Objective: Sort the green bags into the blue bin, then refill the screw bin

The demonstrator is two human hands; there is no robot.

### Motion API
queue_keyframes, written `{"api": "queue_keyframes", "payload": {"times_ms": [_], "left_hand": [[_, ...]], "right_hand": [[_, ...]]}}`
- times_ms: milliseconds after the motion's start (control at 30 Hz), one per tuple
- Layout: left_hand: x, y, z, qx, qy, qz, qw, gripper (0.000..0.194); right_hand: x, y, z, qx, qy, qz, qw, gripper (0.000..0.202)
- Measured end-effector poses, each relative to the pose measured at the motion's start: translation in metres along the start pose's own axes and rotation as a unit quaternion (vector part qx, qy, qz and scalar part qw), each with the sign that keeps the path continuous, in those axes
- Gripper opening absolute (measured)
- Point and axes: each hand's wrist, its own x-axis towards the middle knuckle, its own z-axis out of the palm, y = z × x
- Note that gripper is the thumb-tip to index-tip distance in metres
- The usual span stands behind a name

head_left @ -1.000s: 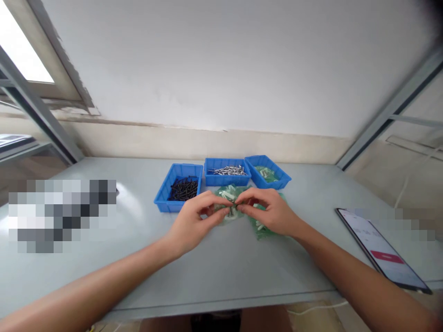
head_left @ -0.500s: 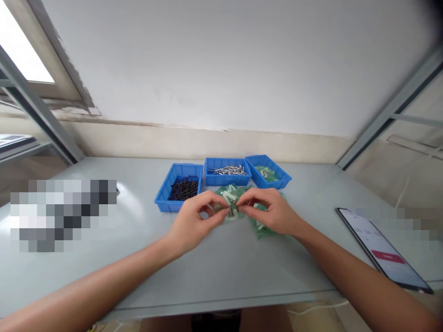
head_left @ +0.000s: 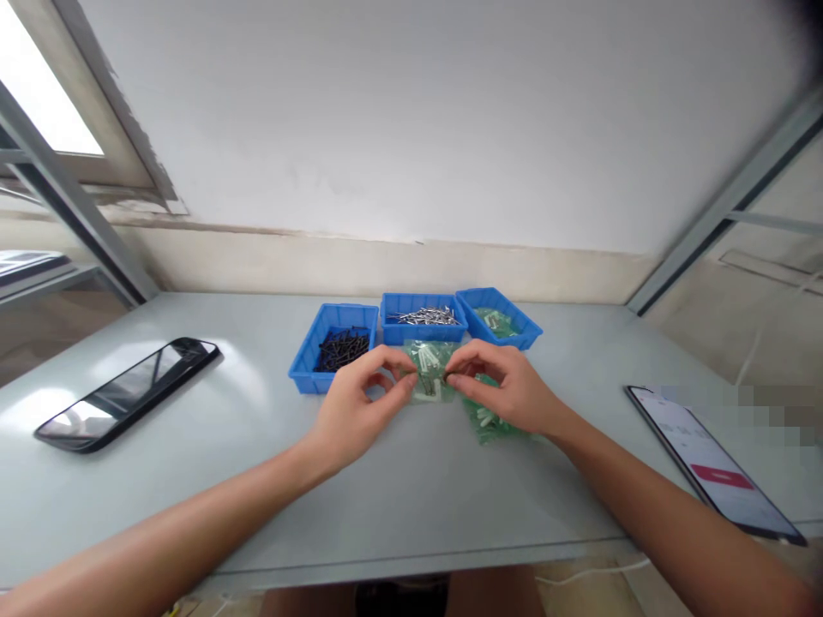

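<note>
A small clear green plastic bag [head_left: 432,358] lies between my two hands, with white plastic plugs and some thin dark pieces showing in it. My left hand [head_left: 363,407] has thumb and forefinger closed at the bag's left side. On the opposite side, my right hand [head_left: 507,390] pinches the bag's edge; a small dark spot shows at those fingertips. Under the right hand lies another green bag [head_left: 485,422] with white plugs, partly hidden. Behind the left hand stands a blue bin [head_left: 309,356] of black screws [head_left: 344,350].
A middle blue bin [head_left: 421,332] holds silver screws or nails [head_left: 429,316]. The right blue bin [head_left: 524,330] holds green bags [head_left: 496,322]. A black, glossy device [head_left: 129,394] lies on the left; a phone [head_left: 707,454] with a lit screen lies on the right. A wall [head_left: 411,266] closes off the back.
My hands have drawn slightly apart, and the bag between them looks flatter and more spread out. The bins and the phone have not moved.
</note>
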Motion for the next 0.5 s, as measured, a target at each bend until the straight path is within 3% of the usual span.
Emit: {"api": "queue_keyframes", "payload": {"times_ms": [500], "left_hand": [[0.0004, 0.0, 0.0012, -0.046, 0.003, -0.013, 0.999, 0.005]], "right_hand": [[-0.0013, 0.0048, -0.0022, 0.018, 0.008, -0.01, 1.0, 0.018]]}}
